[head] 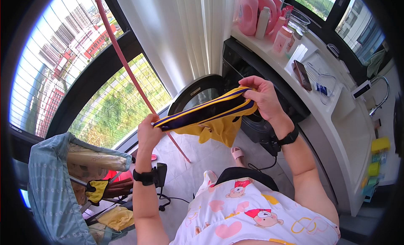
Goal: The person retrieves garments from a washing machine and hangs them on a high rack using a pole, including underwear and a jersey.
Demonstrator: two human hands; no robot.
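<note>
A yellow garment [221, 128] with a purple-and-yellow striped band hangs stretched between my two hands. My left hand [147, 131] pinches one end of the band. At the other end, my right hand [263, 98] grips it between thumb and fingers. The band gapes a little, showing a dark inside, and the yellow cloth droops below it. Just beyond the garment is the round open door [193, 92] of a black front-loading washing machine [258, 68]; the cloth and my right hand hide part of its opening.
A pink pole [134, 76] leans by the window on the left. At lower left stands a blue fabric-covered folding frame [52, 188] holding cloths. On the right, a white counter [325, 118] with a sink carries pink bottles [247, 14] and a phone [302, 75]. Cables trail across the tiled floor [176, 178].
</note>
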